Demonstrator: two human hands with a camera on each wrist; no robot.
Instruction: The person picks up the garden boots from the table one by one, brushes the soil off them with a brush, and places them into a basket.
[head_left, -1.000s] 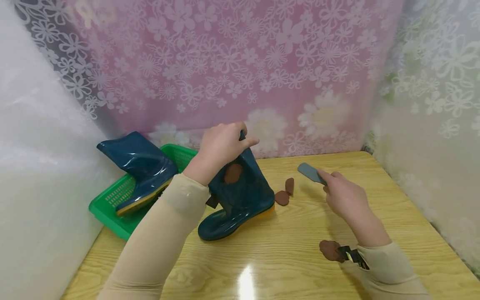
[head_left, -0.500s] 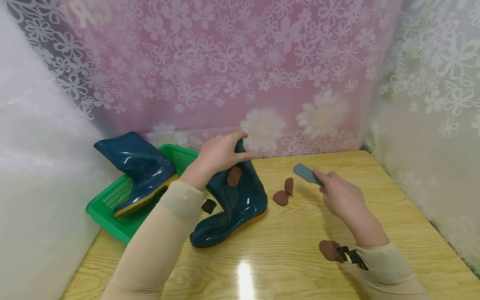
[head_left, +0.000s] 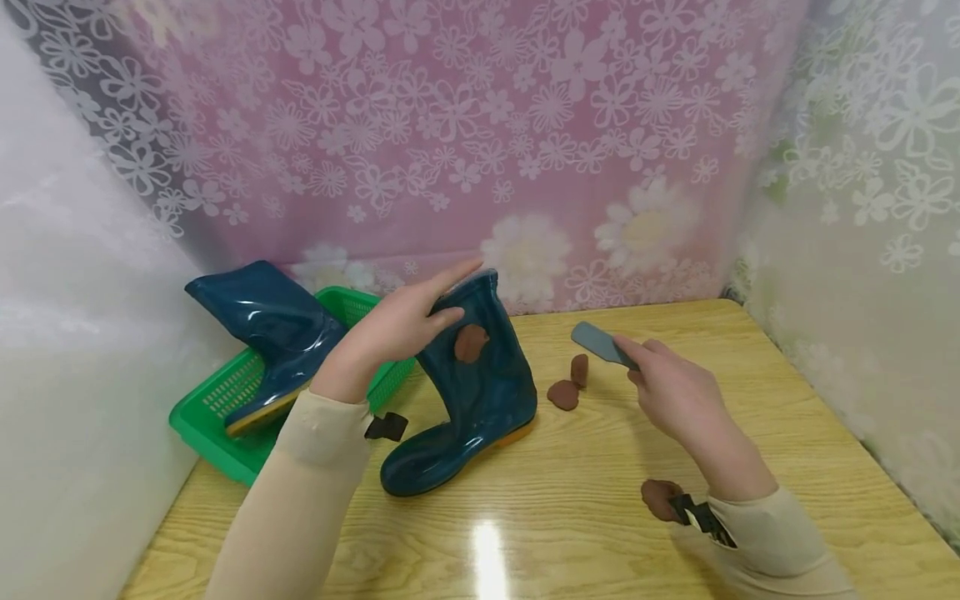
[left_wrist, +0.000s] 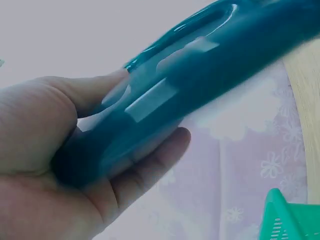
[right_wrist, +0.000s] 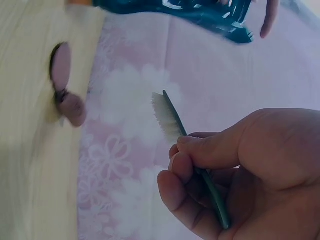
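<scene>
A dark blue rain boot (head_left: 480, 392) with an orange heel stands slightly tilted in the middle of the wooden table, toe pointing to the near left. On its shaft sticks a flat brown patch (head_left: 471, 343) that looks like mud. My left hand (head_left: 397, 329) holds the shaft near the top. In the left wrist view, thumb and fingers (left_wrist: 150, 167) lie on opposite sides of it. To the right, my right hand (head_left: 671, 387) grips a grey brush (head_left: 596, 340) above the table. Its pale bristles (right_wrist: 165, 115) show in the right wrist view.
A second blue boot (head_left: 273, 333) lies in a green plastic basket (head_left: 217, 446) on the left. Two brown lumps (head_left: 564, 395) are right of the standing boot. Another brown lump (head_left: 660, 498) lies near the right sleeve. A pink flowered curtain (head_left: 465, 125) hangs behind.
The left hand has shifted left and down from the boot's rim to the side of the shaft. The boot has moved slightly left and its top shows more. The brush has drifted left.
</scene>
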